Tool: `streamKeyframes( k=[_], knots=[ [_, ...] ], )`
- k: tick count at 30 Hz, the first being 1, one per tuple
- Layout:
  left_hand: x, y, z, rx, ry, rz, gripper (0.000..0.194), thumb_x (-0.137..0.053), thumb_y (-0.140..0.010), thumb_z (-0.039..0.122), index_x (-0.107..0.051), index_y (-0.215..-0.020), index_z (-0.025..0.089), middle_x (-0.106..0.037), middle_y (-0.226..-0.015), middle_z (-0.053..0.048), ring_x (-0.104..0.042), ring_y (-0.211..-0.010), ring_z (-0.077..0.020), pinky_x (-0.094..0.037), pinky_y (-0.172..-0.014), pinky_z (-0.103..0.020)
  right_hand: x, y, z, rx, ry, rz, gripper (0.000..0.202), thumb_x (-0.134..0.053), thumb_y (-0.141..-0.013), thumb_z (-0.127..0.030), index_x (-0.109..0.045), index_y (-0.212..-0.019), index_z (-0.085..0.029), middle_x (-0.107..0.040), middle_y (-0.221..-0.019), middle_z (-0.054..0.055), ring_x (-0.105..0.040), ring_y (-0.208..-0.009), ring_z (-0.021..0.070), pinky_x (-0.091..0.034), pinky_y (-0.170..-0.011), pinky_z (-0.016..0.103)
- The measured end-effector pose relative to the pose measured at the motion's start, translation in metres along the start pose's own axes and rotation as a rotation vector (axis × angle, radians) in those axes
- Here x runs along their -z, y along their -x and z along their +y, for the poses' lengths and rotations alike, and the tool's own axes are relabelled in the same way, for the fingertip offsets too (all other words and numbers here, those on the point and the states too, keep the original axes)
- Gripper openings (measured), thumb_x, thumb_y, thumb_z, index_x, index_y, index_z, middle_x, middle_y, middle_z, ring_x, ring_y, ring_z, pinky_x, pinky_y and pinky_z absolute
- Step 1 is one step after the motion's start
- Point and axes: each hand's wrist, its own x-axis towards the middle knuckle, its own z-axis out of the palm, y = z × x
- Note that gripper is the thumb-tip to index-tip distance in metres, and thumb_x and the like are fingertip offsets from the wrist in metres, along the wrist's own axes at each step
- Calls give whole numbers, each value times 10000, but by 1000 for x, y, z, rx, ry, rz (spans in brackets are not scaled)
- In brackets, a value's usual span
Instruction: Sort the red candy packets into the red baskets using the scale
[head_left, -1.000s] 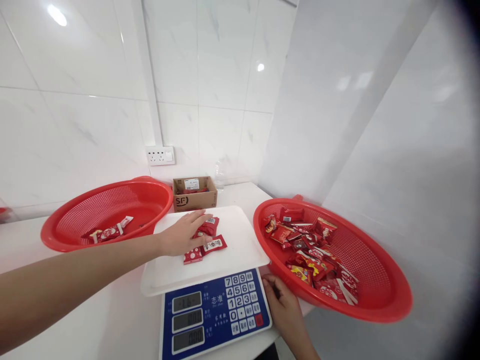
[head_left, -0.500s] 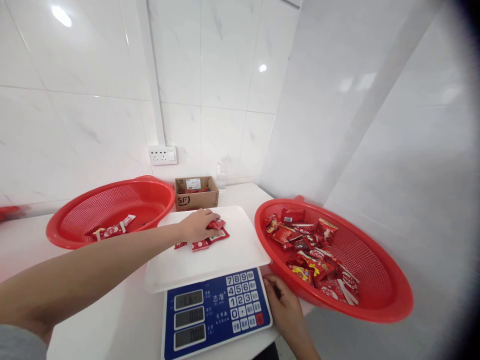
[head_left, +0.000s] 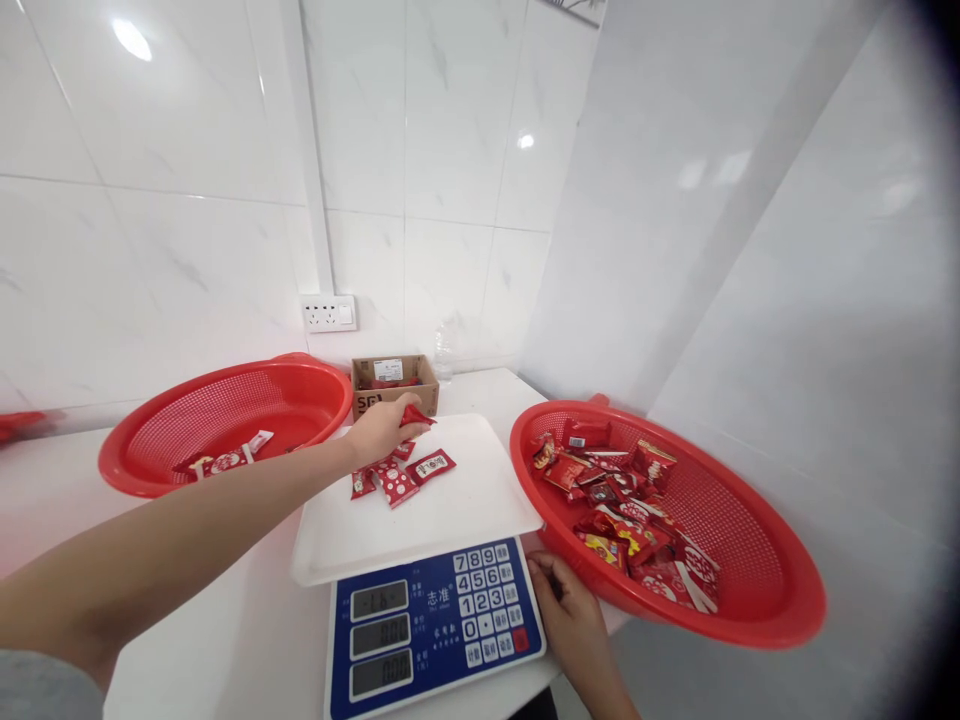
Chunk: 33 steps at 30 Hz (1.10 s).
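My left hand [head_left: 382, 430] is closed on a red snack packet [head_left: 416, 416], raised over the far part of the white weighing tray [head_left: 420, 530]. Below it several red and white packets [head_left: 397, 482] lie on the tray, one with a white label turned towards me. The tray sits on a digital scale with a blue keypad panel [head_left: 442, 610]. Beside the scale's right edge, under the rim of the right basket, my right hand [head_left: 574, 615] rests with curled fingers. Whatever its fingertips hold, if anything, is hidden.
A red mesh basket [head_left: 750, 610] full of wrapped snacks stands at right, partly past the table edge. Another red basket [head_left: 225, 385] with a few packets is at left. Behind the tray are a small cardboard box [head_left: 418, 401] and a clear plastic bottle [head_left: 444, 350].
My left hand has lifted a red packet off the pile and moved up and slightly left. More packets now show on the tray. My right hand has stayed put.
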Motion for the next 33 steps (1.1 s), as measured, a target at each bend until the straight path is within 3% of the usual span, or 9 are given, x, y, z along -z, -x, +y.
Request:
streamKeyframes(
  k=[5,10,16,20,24,33],
  knots=[
    [5,-3,-8,117,66,92,472,-536,-854,473,-454,-1240,215,-694,-869,-61,-667,-753,-228,-486,-610,-285,1,2,-3,0,-22,-12,319,-509,-785,-465,-662,-806,-186,-717,-782,70,-669,-724,223,-534,-673,304],
    [10,4,-10,188,148,108,485,-532,-852,483,-446,-1249,219,-676,-816,-40,-652,-637,-193,-475,-523,-254,2,3,-10,-9,-21,13,318,-526,-769,-470,-669,-796,-187,-724,-769,67,-675,-716,224,-540,-657,294],
    [23,14,-18,275,213,171,455,-526,-849,494,-483,-1211,221,-681,-893,-45,-669,-746,-199,-520,-582,-260,1,3,-11,-19,-21,10,324,-525,-763,-486,-661,-782,-192,-721,-759,69,-674,-706,224,-541,-648,293],
    [45,24,-31,331,220,249,438,-523,-845,513,-512,-1175,226,-682,-949,-47,-669,-805,-205,-531,-639,-268,1,3,-7,-24,-18,-13,329,-519,-784,-489,-658,-805,-192,-722,-771,68,-673,-699,222,-540,-648,299],
    [75,36,-47,425,211,323,420,-519,-842,532,-526,-1136,232,-679,-868,-31,-671,-699,-191,-526,-551,-251,1,3,-6,-22,-37,-4,331,-532,-770,-495,-658,-808,-191,-726,-778,73,-675,-708,225,-547,-648,296],
    [130,75,-84,591,128,451,590,-492,-841,606,-427,-1280,217,-617,-952,-24,-628,-709,-150,-536,-562,-232,5,1,-1,-61,-12,-36,360,-557,-737,-526,-672,-815,-194,-734,-804,77,-685,-719,229,-557,-663,297]
  ],
)
